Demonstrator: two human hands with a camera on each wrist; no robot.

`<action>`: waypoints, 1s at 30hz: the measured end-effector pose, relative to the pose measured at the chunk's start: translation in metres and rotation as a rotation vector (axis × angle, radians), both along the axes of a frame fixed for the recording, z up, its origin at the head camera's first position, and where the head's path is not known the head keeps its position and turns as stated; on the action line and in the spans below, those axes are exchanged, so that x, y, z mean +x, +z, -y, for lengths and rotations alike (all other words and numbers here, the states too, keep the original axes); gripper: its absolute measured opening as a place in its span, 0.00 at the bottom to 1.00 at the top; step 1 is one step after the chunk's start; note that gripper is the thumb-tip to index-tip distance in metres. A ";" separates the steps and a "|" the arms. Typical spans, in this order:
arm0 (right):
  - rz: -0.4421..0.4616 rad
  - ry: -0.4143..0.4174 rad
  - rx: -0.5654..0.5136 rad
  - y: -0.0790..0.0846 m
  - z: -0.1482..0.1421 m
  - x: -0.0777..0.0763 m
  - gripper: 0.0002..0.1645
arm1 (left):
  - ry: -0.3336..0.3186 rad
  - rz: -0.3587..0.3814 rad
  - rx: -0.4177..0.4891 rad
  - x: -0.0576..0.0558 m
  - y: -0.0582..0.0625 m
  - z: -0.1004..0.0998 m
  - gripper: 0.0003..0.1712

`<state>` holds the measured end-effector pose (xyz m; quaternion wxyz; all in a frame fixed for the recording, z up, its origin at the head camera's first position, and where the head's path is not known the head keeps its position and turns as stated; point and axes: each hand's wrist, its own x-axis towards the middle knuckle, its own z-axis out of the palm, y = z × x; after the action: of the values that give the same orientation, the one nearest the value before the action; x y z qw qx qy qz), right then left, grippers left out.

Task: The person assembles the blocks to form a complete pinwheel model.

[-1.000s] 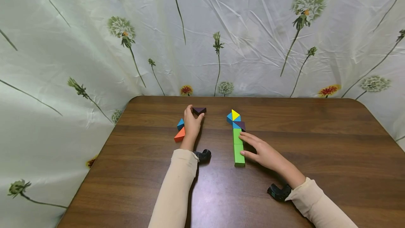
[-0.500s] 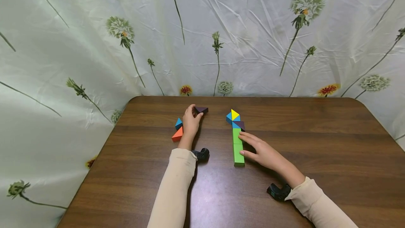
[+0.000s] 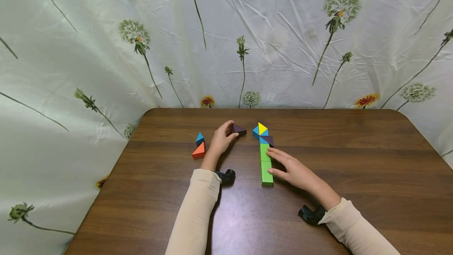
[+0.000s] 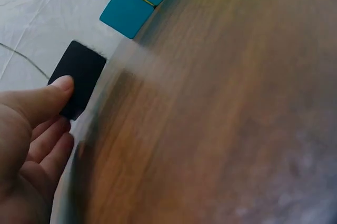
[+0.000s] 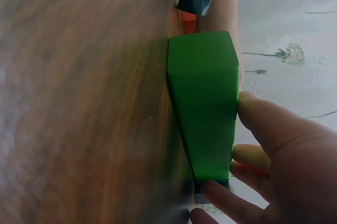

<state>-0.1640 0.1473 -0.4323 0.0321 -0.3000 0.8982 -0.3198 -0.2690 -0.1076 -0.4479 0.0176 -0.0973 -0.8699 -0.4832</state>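
Observation:
My left hand [image 3: 220,141] pinches a dark purple triangular block [image 3: 239,130] between thumb and fingers; the left wrist view shows the thumb on the flat side of that purple block [image 4: 81,77]. Just right of it, a yellow triangle [image 3: 262,129] adjoins blue triangles [image 3: 256,132], with another purple triangle [image 3: 269,140] below them. Two green blocks [image 3: 267,173] continue this line toward me, end to end. Extended fingers of my right hand [image 3: 291,170] touch the green blocks from the right. In the right wrist view, its thumb meets the green block's [image 5: 202,87] edge.
A small blue triangular block [image 3: 199,139] and an orange triangular block [image 3: 199,151] lie left of the left hand. The brown wooden table [image 3: 354,160] ends at a flowered curtain [image 3: 283,50]. Black wrist devices [image 3: 311,215] sit beneath both wrists.
My left hand has moved right with the purple triangular block, away from the blue and orange blocks and closer to the assembled line. The block has turned. My right hand has stayed put.

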 end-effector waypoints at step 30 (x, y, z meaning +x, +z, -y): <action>0.016 -0.012 0.002 0.000 0.001 0.000 0.38 | -0.118 -0.030 -0.146 0.001 -0.005 -0.023 0.29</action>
<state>-0.1645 0.1466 -0.4327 0.0373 -0.2918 0.9001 -0.3214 -0.2685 -0.0847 -0.4527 -0.0050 -0.1566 -0.8952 -0.4172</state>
